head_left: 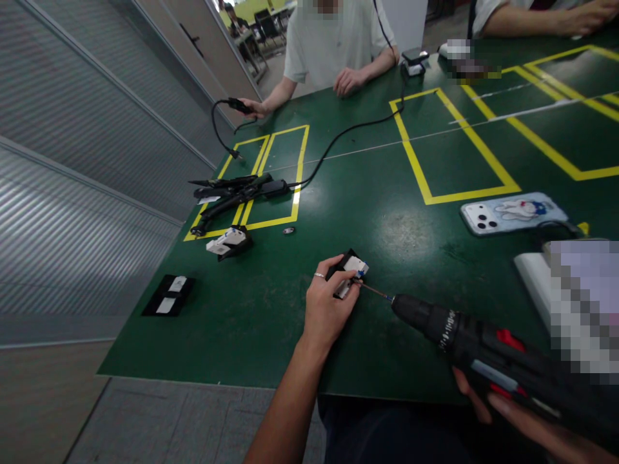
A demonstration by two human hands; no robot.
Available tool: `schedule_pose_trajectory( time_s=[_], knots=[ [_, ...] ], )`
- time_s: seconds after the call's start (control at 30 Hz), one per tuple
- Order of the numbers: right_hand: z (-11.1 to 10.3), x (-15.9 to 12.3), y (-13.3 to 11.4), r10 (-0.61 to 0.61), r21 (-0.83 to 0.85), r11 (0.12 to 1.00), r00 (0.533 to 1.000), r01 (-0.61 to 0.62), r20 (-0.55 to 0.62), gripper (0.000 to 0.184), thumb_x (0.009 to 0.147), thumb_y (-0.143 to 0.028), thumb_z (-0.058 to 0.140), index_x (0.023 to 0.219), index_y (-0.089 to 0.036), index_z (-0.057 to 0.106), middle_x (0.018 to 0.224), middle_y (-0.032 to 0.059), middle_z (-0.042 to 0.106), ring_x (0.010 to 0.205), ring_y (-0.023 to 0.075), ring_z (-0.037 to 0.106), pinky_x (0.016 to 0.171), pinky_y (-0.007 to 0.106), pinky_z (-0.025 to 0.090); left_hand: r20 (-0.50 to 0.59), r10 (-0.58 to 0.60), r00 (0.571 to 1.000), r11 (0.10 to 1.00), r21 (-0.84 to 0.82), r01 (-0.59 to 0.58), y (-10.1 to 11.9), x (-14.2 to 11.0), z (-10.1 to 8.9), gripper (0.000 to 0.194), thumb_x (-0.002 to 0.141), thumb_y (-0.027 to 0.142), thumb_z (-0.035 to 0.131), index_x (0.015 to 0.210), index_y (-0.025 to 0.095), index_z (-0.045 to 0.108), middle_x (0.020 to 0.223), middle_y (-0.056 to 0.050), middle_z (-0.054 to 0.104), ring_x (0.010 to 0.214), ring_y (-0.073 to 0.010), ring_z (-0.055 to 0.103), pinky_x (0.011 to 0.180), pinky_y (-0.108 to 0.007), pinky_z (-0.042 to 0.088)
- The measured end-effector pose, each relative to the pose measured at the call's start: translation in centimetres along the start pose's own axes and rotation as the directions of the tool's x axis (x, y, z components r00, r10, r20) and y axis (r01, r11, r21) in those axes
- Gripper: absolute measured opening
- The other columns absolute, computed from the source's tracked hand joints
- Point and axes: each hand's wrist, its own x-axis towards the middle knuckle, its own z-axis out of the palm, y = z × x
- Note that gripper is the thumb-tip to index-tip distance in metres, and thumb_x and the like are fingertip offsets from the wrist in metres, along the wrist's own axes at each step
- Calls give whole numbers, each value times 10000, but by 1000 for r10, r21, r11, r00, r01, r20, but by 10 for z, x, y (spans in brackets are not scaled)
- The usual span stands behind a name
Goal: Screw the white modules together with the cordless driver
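Observation:
My left hand (325, 303), with a ring on one finger, grips a small white and black block-shaped part (355, 265) against the green table. Its fingers partly cover the part, so its exact kind is hard to make out. Around the handle of a black and red power drill (464, 335) my right hand (512, 412) is closed, low at the right. The drill's long thin bit (374, 291) points left, and its tip meets or nearly meets the part beside my left fingertips.
Left of my hand lie another white and black part (227, 240) and a black piece with white patches (168, 295). Black tools (236, 193) with a cable lie farther back. A phone (512, 212) rests at right. Across the table (261, 309) sits a person (338, 45) holding a black cable.

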Motion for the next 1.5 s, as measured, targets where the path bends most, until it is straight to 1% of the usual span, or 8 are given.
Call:
schedule_pose_trajectory(
  time_s=[0.17,0.5,0.7,0.83,0.97,1.17,1.3,1.5],
  knots=[
    [-8,3,3,-3,-3,1000,994,4,113,270,1055,-426,449,1113,-193,572,927,77,544,721,179,548,722,280,510,2,-2,1000,1000,0,2,1,0,0,129,812,194,639,939,207,658,1235,-68,544,1095,-198,577,933,-415,516],
    [-14,1,9,20,-72,997,989,-9,149,287,1066,-429,420,1107,-181,558,902,75,541,796,192,556,778,283,512,5,-3,1000,1000,-5,3,-1,-1,1,133,806,189,647,937,204,655,1239,-68,542,1104,-198,568,931,-410,511],
    [-6,2,4,-7,2,1000,1000,7,-7,271,1029,-471,509,1039,-212,589,895,51,548,740,172,553,699,225,516,0,-10,1000,1000,-26,10,0,0,1,124,809,188,641,932,203,652,1232,-70,542,1105,-202,568,930,-429,511],
    [-8,2,4,-65,-5,998,992,66,109,210,1066,-400,434,1117,-239,560,925,45,543,716,162,548,723,243,522,-1,-11,1000,1000,-22,11,2,1,0,122,810,189,640,931,199,650,1231,-72,540,1108,-202,563,936,-422,506],
    [-11,1,6,-40,-27,999,996,42,76,204,1066,-394,438,1122,-232,548,969,50,534,769,172,543,744,252,515,3,-18,1000,1000,-17,18,3,1,0,142,808,186,641,949,199,643,1232,-71,536,1103,-201,562,942,-419,502],
    [-13,2,9,-28,-39,999,985,35,170,239,1082,-383,372,1132,-199,517,899,56,524,765,176,534,731,268,473,20,-29,999,1000,-10,29,3,0,0,159,813,197,637,972,200,627,1253,-75,521,1115,-203,554,959,-420,489],
    [-10,3,3,-20,-62,998,994,27,108,205,1072,-358,418,1110,-200,543,887,42,526,777,161,541,789,256,458,11,-24,1000,1000,-2,24,3,0,1,171,810,196,637,979,203,614,1232,-77,531,1106,-213,563,950,-433,492],
    [-1,3,-9,-37,-53,998,999,36,-29,263,1020,-419,504,1012,-171,592,793,49,533,729,189,545,672,256,466,-4,-22,1000,1000,1,22,3,0,1,209,806,177,628,1009,204,584,1219,-82,538,1101,-223,568,946,-438,488]
  ],
)
